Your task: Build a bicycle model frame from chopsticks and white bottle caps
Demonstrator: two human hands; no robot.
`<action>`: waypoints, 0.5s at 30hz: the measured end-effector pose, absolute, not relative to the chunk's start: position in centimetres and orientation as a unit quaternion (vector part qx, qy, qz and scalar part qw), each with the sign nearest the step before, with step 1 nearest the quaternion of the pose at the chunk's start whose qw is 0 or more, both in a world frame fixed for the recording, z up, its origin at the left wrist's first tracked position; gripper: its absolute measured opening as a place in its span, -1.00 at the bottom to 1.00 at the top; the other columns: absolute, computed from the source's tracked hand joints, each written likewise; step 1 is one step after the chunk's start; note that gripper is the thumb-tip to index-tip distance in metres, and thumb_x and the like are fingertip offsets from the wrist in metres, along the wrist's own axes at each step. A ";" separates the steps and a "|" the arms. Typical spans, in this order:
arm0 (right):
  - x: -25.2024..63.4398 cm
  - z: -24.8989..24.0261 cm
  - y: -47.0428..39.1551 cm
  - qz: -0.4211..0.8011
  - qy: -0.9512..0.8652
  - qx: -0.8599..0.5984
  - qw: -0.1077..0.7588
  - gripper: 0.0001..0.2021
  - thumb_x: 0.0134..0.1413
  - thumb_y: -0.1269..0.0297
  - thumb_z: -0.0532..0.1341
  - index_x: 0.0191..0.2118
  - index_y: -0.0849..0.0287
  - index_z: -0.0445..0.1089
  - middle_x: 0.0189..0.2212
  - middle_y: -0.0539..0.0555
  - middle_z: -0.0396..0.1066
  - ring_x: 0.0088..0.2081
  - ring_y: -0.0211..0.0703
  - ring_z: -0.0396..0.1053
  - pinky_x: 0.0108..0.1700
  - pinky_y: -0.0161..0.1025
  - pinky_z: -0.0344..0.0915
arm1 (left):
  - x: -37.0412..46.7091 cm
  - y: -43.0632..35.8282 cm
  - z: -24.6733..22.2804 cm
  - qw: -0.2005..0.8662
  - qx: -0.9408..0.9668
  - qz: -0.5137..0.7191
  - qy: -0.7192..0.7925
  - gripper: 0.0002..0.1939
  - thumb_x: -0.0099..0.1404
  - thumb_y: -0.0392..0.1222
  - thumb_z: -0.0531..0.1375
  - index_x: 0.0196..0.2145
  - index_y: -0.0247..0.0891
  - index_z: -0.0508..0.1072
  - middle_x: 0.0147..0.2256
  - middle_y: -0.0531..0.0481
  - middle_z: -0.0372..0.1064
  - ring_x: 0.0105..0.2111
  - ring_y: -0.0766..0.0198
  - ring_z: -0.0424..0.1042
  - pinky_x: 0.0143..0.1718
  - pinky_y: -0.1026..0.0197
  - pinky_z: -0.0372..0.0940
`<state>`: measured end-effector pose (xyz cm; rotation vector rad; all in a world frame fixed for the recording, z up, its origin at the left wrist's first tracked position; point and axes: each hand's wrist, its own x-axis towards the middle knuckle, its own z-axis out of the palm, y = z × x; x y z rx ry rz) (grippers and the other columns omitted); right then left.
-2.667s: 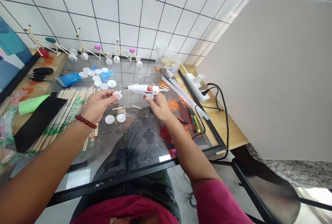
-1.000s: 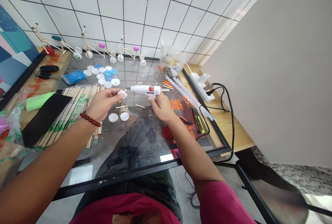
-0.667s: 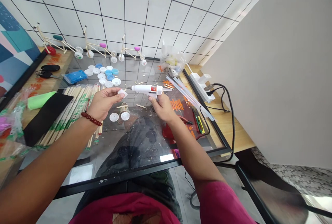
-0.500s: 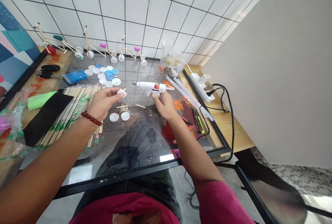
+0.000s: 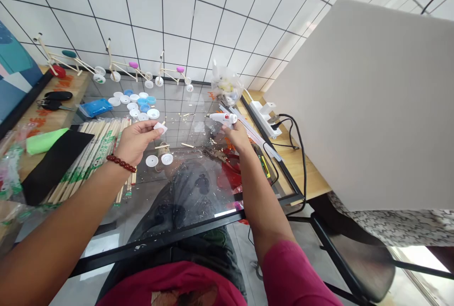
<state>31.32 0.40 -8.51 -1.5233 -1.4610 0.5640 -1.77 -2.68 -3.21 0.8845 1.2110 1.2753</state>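
My left hand (image 5: 135, 141) pinches a small white square piece (image 5: 161, 128) between thumb and fingers, with a short bit of wooden stick showing at its upper edge. In my right hand (image 5: 237, 136) is a white hot glue gun (image 5: 222, 117), its nozzle pointing left; my fingers partly hide its handle. The two hands are well apart over the glass tabletop (image 5: 198, 187). Two white bottle caps (image 5: 167, 159) lie below my left hand, near short cut sticks (image 5: 187, 145). White and blue caps (image 5: 144, 107) sit in a group beyond it.
Bundled wooden chopsticks (image 5: 90, 159) and a black sheet (image 5: 56, 164) lie left. Small stick-built tricycles (image 5: 124, 65) line the wall. A plastic bag (image 5: 227, 86), glue sticks (image 5: 251, 131), pliers (image 5: 216, 154) and a power strip (image 5: 264, 119) with a black cord are right.
My right hand has moved right with the glue gun, away from the white piece. My left hand keeps its pinch. The camera view has shifted slightly.
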 end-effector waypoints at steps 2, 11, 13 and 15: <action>31.4 -8.5 0.3 0.244 -0.566 -0.646 0.449 -0.51 0.02 0.19 0.24 0.09 0.26 0.46 0.06 0.29 0.59 0.03 0.13 0.52 0.22 0.20 0.37 | -1.8 -2.6 -3.2 0.558 0.369 0.541 0.509 -0.55 -0.28 -0.27 0.57 -0.35 -0.26 0.63 -0.36 0.02 0.52 -0.32 0.27 0.46 -0.25 0.21 0.41; 31.7 -6.3 -0.6 0.202 -0.568 -0.721 0.343 -0.49 -0.03 0.21 0.39 0.09 0.20 0.49 0.04 0.22 0.61 0.04 0.15 0.52 0.20 0.08 0.38 | -1.8 -2.4 -3.4 0.560 0.353 0.549 0.510 -0.56 -0.30 -0.30 0.56 -0.36 -0.28 0.63 -0.39 0.03 0.53 -0.36 0.30 0.46 -0.31 0.26 0.38; 31.9 -5.6 -0.9 0.191 -0.573 -0.735 0.308 -0.46 -0.05 0.20 0.42 0.10 0.23 0.49 0.01 0.23 0.61 0.00 0.14 0.53 0.14 0.04 0.40 | -1.7 -2.4 -3.4 0.562 0.351 0.549 0.509 -0.57 -0.29 -0.31 0.56 -0.37 -0.28 0.63 -0.40 0.04 0.53 -0.37 0.31 0.46 -0.31 0.27 0.37; 32.1 -4.6 -1.6 0.184 -0.580 -0.744 0.275 -0.44 -0.06 0.18 0.44 0.10 0.24 0.49 -0.01 0.23 0.62 -0.05 0.09 0.54 0.08 -0.02 0.41 | -1.7 -2.4 -3.4 0.563 0.349 0.550 0.509 -0.58 -0.29 -0.32 0.55 -0.37 -0.28 0.62 -0.41 0.05 0.53 -0.37 0.32 0.46 -0.31 0.28 0.37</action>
